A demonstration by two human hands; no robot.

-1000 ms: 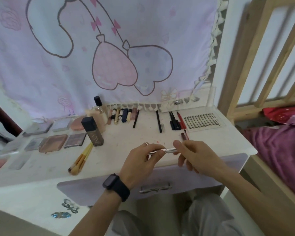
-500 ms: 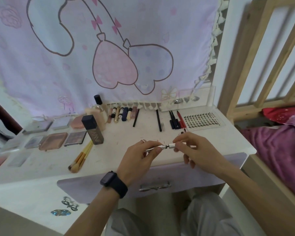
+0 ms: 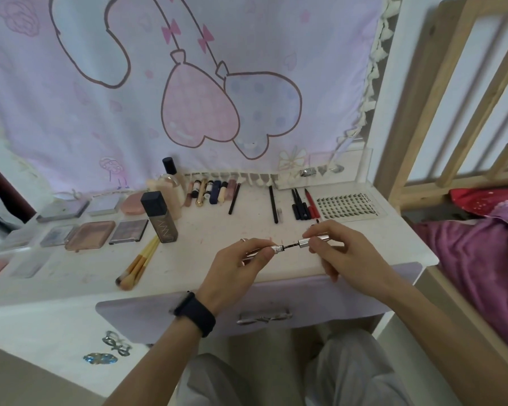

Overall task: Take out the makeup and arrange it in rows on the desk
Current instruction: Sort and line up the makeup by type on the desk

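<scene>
Head view: the left hand [image 3: 235, 268] curls its thumb and fingers around a silver tube [image 3: 272, 249], pinching it near its open end, while the right hand [image 3: 343, 256] pinches the matching silver cap [image 3: 314, 241] between thumb and fingertips, its other fingers bent underneath. Tube and cap are drawn slightly apart, and a thin dark wand [image 3: 289, 246] shows between them. Both hands are held just above the front edge of the white tabletop [image 3: 206, 230], over a pale purple drawer [image 3: 320, 300]. A black watch [image 3: 195, 313] sits on the left wrist. To the left on the tabletop lie wooden-handled brushes [image 3: 138, 263], with a dark square bottle [image 3: 159, 216] standing upright just beyond them and flat palettes [image 3: 91, 234] in rows further left. Along the back lies a row of small tubes [image 3: 211, 190], then a single black pencil [image 3: 273, 203], a cluster of dark and red pens [image 3: 302, 203], and a tray of lashes [image 3: 346, 205] at the right. A pink printed cloth [image 3: 188, 83] hangs behind.
</scene>
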